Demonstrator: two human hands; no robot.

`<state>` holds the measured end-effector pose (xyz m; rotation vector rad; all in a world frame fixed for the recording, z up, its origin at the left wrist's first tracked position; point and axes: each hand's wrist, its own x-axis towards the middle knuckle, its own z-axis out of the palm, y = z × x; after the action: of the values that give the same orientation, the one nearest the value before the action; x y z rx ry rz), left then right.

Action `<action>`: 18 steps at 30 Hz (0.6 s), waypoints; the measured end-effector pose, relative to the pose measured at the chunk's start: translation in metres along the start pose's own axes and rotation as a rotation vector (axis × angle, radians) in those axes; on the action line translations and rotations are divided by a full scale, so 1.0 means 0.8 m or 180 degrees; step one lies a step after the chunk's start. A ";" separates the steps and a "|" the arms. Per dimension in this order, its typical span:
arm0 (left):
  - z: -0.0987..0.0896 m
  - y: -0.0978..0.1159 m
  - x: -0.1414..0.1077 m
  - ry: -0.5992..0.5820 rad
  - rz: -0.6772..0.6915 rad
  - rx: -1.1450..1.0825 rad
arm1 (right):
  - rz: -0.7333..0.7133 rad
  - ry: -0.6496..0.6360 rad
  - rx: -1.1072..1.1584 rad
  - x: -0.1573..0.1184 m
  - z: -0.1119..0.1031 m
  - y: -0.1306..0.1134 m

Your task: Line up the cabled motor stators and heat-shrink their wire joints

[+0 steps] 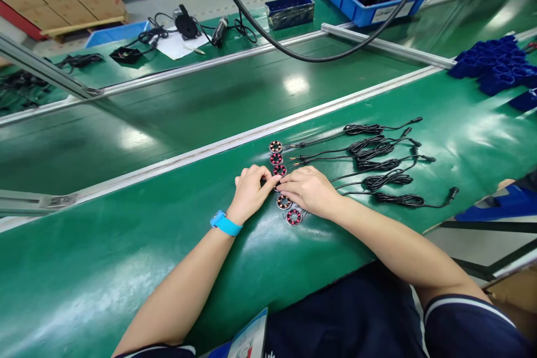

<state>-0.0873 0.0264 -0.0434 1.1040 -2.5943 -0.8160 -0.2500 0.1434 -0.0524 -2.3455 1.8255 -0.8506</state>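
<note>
A column of small round motor stators with copper and red windings lies on the green bench. At the far end is a copper-coloured stator (276, 147), followed by red stators (279, 170). Nearer me lie another copper stator (284, 201) and a red stator (294, 217). My left hand (254, 189) pinches at a stator mostly hidden by the fingers. My right hand (309, 189) meets it there, fingers pressed together; what they grip is hidden. Bundled black cables (371, 147) stretch to the right, some with bare wire ends near the stators.
Blue sleeve-like pieces (495, 64) are piled at the far right. Beyond a metal rail (235, 142) runs a lower green strip. Farther off stand a blue bin (364, 11) of cables and a dark box (289, 11). A thick black cable (293, 55) hangs across the view.
</note>
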 end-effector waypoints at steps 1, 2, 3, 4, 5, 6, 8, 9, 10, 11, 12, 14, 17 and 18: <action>0.002 -0.002 -0.001 0.0127 0.0080 -0.0118 | -0.0027 0.0102 0.0064 0.001 -0.007 -0.001; 0.002 -0.004 -0.003 0.0261 0.0173 -0.0248 | -0.0026 0.0267 0.0148 0.001 -0.016 -0.001; 0.002 -0.006 -0.006 0.0389 0.0256 -0.0371 | 0.0028 0.0480 0.0237 0.001 -0.028 0.000; 0.001 -0.008 -0.010 0.0523 0.0346 -0.0471 | 0.0147 0.0727 0.0317 0.001 -0.042 0.002; -0.002 -0.010 -0.014 0.0663 0.0459 -0.0528 | 0.0317 0.0990 0.0371 -0.001 -0.056 0.007; -0.004 -0.012 -0.018 0.0810 0.0606 -0.0537 | 0.0516 0.1230 0.0388 -0.003 -0.071 0.014; -0.010 -0.011 -0.027 0.1116 0.1005 -0.0438 | 0.0914 0.1601 0.0335 -0.010 -0.095 0.034; -0.012 -0.010 -0.031 0.1218 0.1218 -0.0343 | 0.1078 0.1721 0.0280 -0.015 -0.105 0.046; -0.013 -0.007 -0.034 0.1259 0.1409 -0.0244 | 0.1225 0.1804 0.0218 -0.019 -0.111 0.059; -0.013 -0.004 -0.037 0.1243 0.1566 -0.0154 | 0.1363 0.1861 0.0159 -0.024 -0.116 0.071; -0.013 0.000 -0.039 0.1205 0.1706 -0.0081 | 0.1486 0.1913 0.0114 -0.028 -0.119 0.083; -0.011 0.006 -0.043 0.1132 0.1970 0.0021 | 0.1655 0.2005 0.0077 -0.033 -0.122 0.098; -0.007 0.012 -0.046 0.1058 0.2255 0.0063 | 0.1709 0.2103 0.0102 -0.035 -0.122 0.105; -0.007 0.012 -0.046 0.1032 0.2301 0.0041 | 0.1690 0.2104 0.0110 -0.035 -0.122 0.103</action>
<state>-0.0650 0.0560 -0.0325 0.2093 -2.4292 -0.4037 -0.3709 0.1716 -0.0100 -1.4953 2.4453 -1.6505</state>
